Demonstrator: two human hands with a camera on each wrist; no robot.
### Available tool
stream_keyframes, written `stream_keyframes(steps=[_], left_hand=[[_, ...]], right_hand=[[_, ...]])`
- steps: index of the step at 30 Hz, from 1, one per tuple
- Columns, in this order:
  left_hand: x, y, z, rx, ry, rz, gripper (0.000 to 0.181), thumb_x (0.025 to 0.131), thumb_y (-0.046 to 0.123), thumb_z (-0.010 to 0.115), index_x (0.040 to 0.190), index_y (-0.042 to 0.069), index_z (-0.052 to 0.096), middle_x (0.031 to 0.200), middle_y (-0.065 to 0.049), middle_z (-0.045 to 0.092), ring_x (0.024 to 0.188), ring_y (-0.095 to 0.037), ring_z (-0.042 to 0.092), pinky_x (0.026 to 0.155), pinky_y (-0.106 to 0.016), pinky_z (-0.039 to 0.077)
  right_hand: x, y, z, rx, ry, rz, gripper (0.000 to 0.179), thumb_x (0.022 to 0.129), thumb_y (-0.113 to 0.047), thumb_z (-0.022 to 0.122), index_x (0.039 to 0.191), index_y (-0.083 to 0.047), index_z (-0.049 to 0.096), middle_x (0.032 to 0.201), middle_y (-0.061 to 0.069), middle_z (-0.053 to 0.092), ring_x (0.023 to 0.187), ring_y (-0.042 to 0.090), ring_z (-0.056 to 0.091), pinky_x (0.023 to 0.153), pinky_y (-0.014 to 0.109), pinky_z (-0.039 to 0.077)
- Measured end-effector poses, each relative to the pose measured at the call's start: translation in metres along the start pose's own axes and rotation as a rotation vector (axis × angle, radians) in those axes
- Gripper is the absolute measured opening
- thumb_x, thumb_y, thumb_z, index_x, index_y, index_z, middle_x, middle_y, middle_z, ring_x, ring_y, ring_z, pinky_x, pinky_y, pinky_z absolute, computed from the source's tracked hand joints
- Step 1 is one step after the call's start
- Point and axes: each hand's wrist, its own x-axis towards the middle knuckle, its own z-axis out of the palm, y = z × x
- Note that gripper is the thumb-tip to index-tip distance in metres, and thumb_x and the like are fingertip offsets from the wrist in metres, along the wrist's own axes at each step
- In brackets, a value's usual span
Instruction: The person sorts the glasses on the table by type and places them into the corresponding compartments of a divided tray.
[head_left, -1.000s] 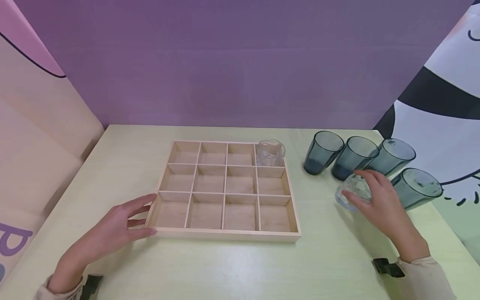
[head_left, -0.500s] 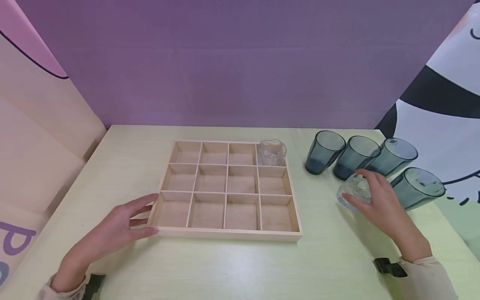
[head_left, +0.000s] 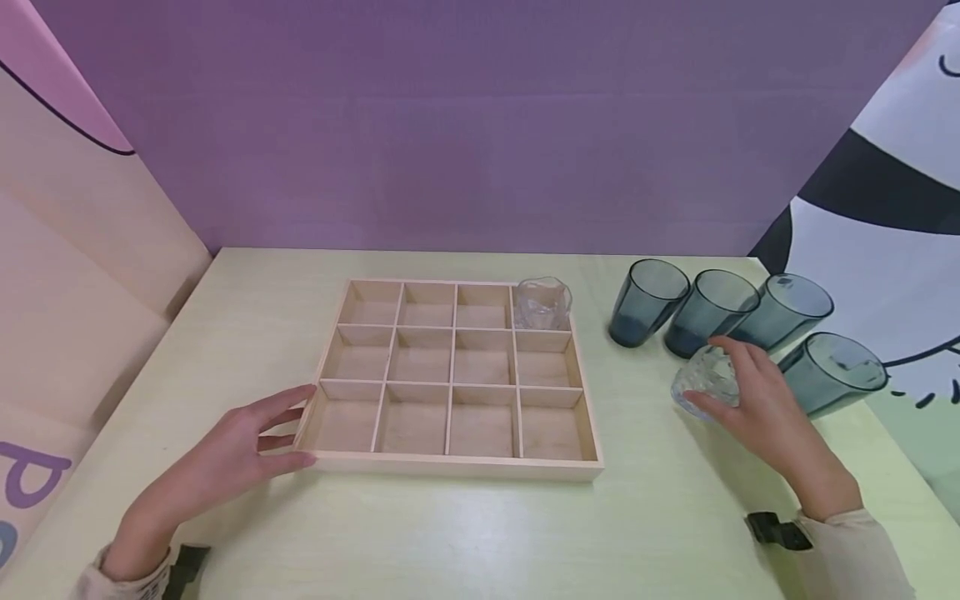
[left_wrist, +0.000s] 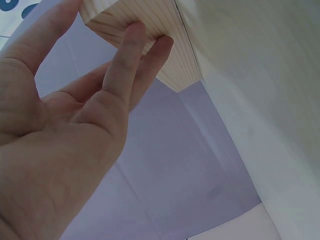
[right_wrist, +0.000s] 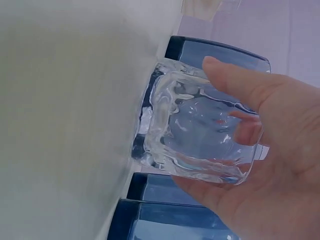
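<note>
My right hand (head_left: 776, 421) grips a short clear glass tumbler (head_left: 697, 382) at the right of the table, thumb on one side and fingers on the other. In the right wrist view the tumbler (right_wrist: 195, 127) shows a thick wavy base, close to the tabletop. My left hand (head_left: 228, 454) rests against the left side of a divided wooden tray (head_left: 457, 465), its fingers fairly straight. Fingertips (left_wrist: 134, 32) touch the tray's outer side in the left wrist view. A second clear tumbler (head_left: 542, 305) stands in the tray's back right compartment.
Several tall blue-grey glasses stand behind and beside my right hand, including the leftmost glass (head_left: 647, 304) and the nearest one (head_left: 832, 375). A purple wall (head_left: 480, 133) closes off the table's back edge. Pale table surface (head_left: 465, 533) lies in front of the tray.
The view shifts very slightly. Both hands, the tray and the glasses keep their places.
</note>
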Motion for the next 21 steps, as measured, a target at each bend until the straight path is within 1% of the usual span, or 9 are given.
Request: stream_keyframes(steps=[6, 9, 15, 17, 21], left_hand=[[0.001, -0.002, 0.000, -0.005, -0.003, 0.003, 0.083, 0.087, 0.035, 0.078, 0.153, 0.007, 0.036, 0.156, -0.020, 0.035, 0.120, -0.043, 0.059, 0.089, -0.031, 0.059], [0.001, -0.002, -0.002, -0.010, -0.007, 0.006, 0.083, 0.087, 0.034, 0.078, 0.153, 0.006, 0.036, 0.156, -0.021, 0.035, 0.121, -0.043, 0.059, 0.089, -0.032, 0.059], [-0.001, 0.000, -0.003, -0.008, -0.004, 0.005, 0.083, 0.087, 0.034, 0.078, 0.154, 0.007, 0.035, 0.156, -0.020, 0.035, 0.120, -0.043, 0.059, 0.089, -0.032, 0.059], [-0.001, -0.001, -0.003, -0.007, -0.003, 0.004, 0.083, 0.087, 0.034, 0.078, 0.154, 0.007, 0.035, 0.156, -0.020, 0.034, 0.121, -0.042, 0.059, 0.089, -0.032, 0.059], [-0.001, -0.001, -0.002, -0.009, -0.007, 0.006, 0.083, 0.088, 0.034, 0.078, 0.154, 0.008, 0.036, 0.156, -0.019, 0.035, 0.121, -0.042, 0.059, 0.089, -0.032, 0.058]], right_hand=[[-0.001, 0.000, 0.001, -0.012, 0.019, -0.059, 0.076, 0.087, -0.017, 0.079, 0.143, 0.006, 0.034, 0.136, 0.039, 0.036, 0.121, 0.059, 0.035, 0.093, 0.074, 0.033], [-0.002, 0.000, 0.001, -0.013, 0.022, -0.073, 0.076, 0.087, -0.016, 0.079, 0.144, 0.006, 0.034, 0.136, 0.038, 0.037, 0.121, 0.059, 0.035, 0.093, 0.074, 0.032], [-0.001, -0.005, 0.001, -0.017, 0.040, -0.121, 0.076, 0.084, -0.016, 0.082, 0.144, 0.003, 0.039, 0.132, 0.031, 0.046, 0.120, 0.054, 0.040, 0.091, 0.070, 0.036], [-0.001, -0.008, 0.001, -0.019, 0.038, -0.128, 0.076, 0.084, -0.017, 0.082, 0.144, 0.003, 0.040, 0.131, 0.029, 0.047, 0.119, 0.052, 0.042, 0.090, 0.069, 0.037], [-0.003, -0.016, 0.001, -0.020, 0.028, -0.112, 0.077, 0.084, -0.019, 0.083, 0.145, 0.001, 0.041, 0.130, 0.027, 0.048, 0.118, 0.049, 0.043, 0.090, 0.067, 0.039]])
